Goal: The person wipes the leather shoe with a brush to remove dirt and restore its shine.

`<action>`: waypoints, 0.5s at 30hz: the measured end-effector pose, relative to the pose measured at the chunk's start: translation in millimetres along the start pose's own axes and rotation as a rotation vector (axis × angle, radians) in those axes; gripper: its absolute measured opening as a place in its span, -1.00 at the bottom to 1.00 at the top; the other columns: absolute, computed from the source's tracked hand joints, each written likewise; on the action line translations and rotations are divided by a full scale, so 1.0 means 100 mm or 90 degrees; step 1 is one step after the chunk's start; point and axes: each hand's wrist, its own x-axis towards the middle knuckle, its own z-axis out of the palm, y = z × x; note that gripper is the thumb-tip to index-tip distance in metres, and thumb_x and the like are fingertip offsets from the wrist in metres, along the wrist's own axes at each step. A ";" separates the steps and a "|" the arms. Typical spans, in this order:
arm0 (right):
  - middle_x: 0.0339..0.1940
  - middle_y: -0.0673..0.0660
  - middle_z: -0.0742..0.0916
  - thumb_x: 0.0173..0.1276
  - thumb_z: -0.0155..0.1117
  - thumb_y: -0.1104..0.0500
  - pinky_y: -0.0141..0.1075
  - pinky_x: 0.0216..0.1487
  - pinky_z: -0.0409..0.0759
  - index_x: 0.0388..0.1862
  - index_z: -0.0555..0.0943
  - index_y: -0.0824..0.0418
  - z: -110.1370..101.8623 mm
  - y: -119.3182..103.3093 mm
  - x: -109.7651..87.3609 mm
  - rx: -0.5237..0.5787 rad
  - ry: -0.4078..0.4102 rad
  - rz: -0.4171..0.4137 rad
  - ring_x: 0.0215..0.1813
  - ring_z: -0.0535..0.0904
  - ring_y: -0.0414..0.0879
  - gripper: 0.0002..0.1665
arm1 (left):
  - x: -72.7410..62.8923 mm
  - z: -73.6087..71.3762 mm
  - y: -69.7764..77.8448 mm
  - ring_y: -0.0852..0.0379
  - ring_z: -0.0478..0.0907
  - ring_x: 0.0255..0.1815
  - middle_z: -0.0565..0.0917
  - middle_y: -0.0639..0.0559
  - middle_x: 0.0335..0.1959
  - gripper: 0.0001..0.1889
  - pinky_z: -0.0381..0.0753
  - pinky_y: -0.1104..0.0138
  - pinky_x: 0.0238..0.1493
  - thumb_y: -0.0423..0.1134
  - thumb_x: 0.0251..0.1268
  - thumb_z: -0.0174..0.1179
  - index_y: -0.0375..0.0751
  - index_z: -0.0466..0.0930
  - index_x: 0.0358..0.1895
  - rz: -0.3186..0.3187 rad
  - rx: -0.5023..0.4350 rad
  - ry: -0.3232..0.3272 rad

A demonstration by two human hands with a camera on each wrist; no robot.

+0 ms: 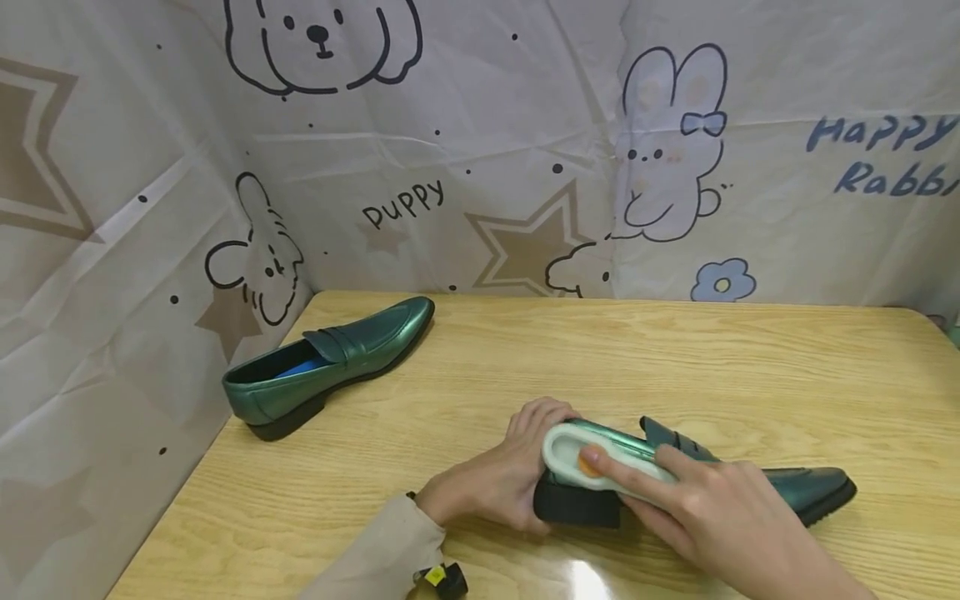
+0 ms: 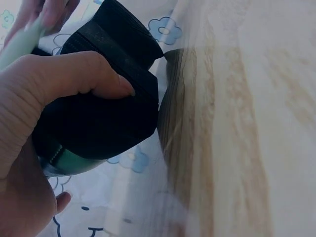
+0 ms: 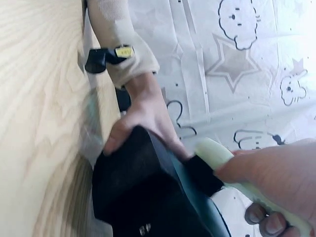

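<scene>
One green shoe [image 1: 678, 438] is sitting at the head view's lower right; the left hand's [image 1: 517, 475] fingers are gripping its heel [image 1: 577, 505], the right hand's [image 1: 716, 508] a brush [image 1: 622, 461]; overly hard strokes could be wrenching it loose.

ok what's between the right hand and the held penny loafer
A pale green brush, its black bristles toward the penny loafer and its handle in the right hand; the right wrist view shows it.

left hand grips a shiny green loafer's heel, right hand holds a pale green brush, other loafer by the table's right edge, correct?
No: the other shiny green loafer stands by the left edge of the pale wood-grain table, as the head view shows.
</scene>
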 end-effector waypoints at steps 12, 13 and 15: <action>-0.47 -0.11 0.57 0.44 0.09 -0.16 -0.58 -0.67 0.13 0.37 0.41 -0.30 -0.04 -0.02 -0.01 0.037 -0.060 0.022 -0.63 0.08 -0.46 -0.48 | 0.00 -0.03 0.03 0.00 -0.05 0.38 0.12 -0.04 0.30 0.26 0.04 0.13 0.39 -0.08 -0.53 0.60 -0.16 -0.06 0.38 -0.011 0.036 -0.010; -0.48 -0.12 0.55 0.48 -0.03 -0.20 -0.58 -0.68 0.11 0.36 0.42 -0.29 -0.03 -0.01 -0.02 0.022 -0.039 0.028 -0.64 0.06 -0.45 -0.51 | 0.00 -0.03 0.03 -0.01 -0.04 0.38 0.13 -0.05 0.30 0.26 0.05 0.13 0.38 -0.06 -0.53 0.60 -0.17 -0.05 0.38 -0.012 0.047 -0.010; -0.49 -0.12 0.53 0.52 -0.28 -0.26 -0.58 -0.70 0.08 0.35 0.44 -0.28 -0.02 -0.01 -0.02 0.007 -0.010 0.039 -0.65 0.04 -0.45 -0.46 | 0.00 -0.03 0.03 -0.01 -0.03 0.37 0.14 -0.06 0.29 0.25 0.06 0.14 0.37 -0.06 -0.54 0.60 -0.18 -0.03 0.37 -0.014 0.055 -0.013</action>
